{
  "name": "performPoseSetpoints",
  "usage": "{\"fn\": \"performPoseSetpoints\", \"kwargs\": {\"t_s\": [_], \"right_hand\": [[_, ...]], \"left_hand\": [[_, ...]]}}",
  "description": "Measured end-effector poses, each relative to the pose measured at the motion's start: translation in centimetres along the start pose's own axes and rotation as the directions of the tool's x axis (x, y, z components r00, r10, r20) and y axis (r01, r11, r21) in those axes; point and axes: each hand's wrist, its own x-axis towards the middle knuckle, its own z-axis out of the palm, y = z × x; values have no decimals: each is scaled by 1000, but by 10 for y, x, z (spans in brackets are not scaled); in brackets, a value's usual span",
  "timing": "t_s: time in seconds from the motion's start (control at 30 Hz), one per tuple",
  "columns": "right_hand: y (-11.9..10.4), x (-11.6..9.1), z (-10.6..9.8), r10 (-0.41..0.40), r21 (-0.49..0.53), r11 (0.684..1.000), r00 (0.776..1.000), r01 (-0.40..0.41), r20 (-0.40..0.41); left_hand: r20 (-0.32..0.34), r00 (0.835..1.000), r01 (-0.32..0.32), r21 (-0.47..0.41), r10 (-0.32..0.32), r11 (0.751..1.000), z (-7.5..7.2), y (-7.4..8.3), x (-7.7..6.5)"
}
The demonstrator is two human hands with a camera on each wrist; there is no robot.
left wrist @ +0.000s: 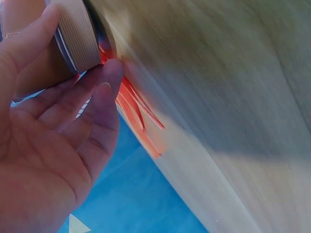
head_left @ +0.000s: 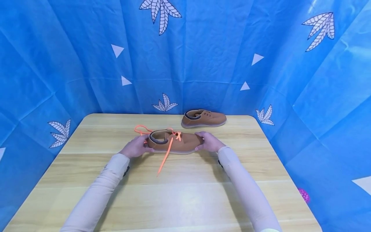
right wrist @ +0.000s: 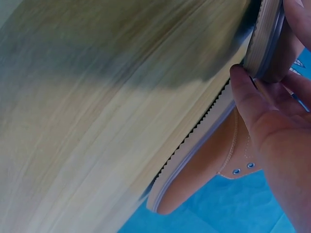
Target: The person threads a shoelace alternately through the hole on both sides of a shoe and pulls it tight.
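Observation:
A brown shoe (head_left: 185, 141) with an orange lace (head_left: 166, 160) is held between my two hands, toe to the right. My left hand (head_left: 137, 147) grips its heel, thumb on the near side and fingers behind. At the toe, my right hand (head_left: 211, 142) holds the other end the same way. In both wrist views the sole (left wrist: 83, 34) appears raised off the wood. The lace crosses near the front eyelets; one end hangs toward me, and the rest loops out behind the heel. Inside the shoe, the bottom is only partly visible.
A second brown shoe (head_left: 204, 118), with bare eyelets and no lace showing, stands at the back of the wooden table (head_left: 174, 199), close behind the held one. Blue patterned curtain (head_left: 214, 48) hangs around the table's back and sides.

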Motion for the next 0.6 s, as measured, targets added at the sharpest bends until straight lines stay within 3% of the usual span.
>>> {"fn": "performPoseSetpoints", "kwargs": {"t_s": [0.3, 0.43, 0.53, 0.6], "right_hand": [[4, 1, 0, 2, 33, 999, 1000, -2, -1], [13, -6, -8, 30, 135, 990, 999, -28, -15], [24, -11, -19, 89, 250, 966, 992, -63, -93], [33, -11, -26, 141, 306, 949, 973, -81, -181]], "left_hand": [[7, 1000, -24, -11, 24, 1000, -4, -4, 2], [36, 997, -66, -14, 66, 998, -8, -7, 2], [48, 996, -75, -21, 76, 997, -12, -11, 0], [39, 998, -51, -27, 52, 998, -15, -13, -1]]}}
